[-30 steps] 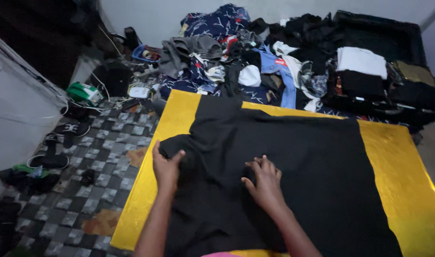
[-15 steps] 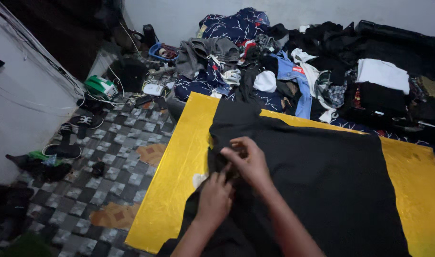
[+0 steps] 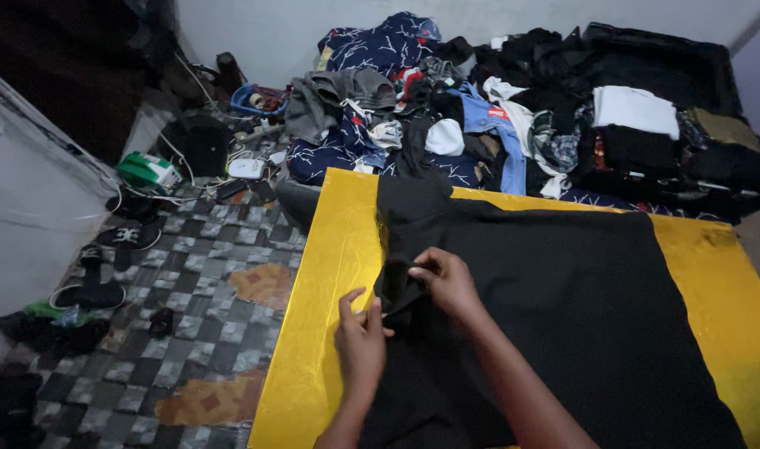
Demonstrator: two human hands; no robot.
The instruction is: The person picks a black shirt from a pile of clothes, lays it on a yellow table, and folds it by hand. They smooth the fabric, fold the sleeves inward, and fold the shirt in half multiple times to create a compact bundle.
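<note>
The right hand (image 3: 448, 281) is curled over, fingertips pinched on a raised fold of the black garment (image 3: 554, 316), a soft, matte cloth bunched into a small peak at its left edge. The left hand (image 3: 361, 339) sits just beside that fold, fingers half bent with the thumb lifted, pressing the cloth flat rather than gripping it. Both forearms reach up from the bottom edge. The garment lies spread across a shiny yellow board (image 3: 326, 274), covering its middle. Beyond the board's far edge is a heap of clothes (image 3: 446, 108); to the board's left, a chequered tile floor (image 3: 188, 283) with sandals (image 3: 105, 266) and cables
</note>
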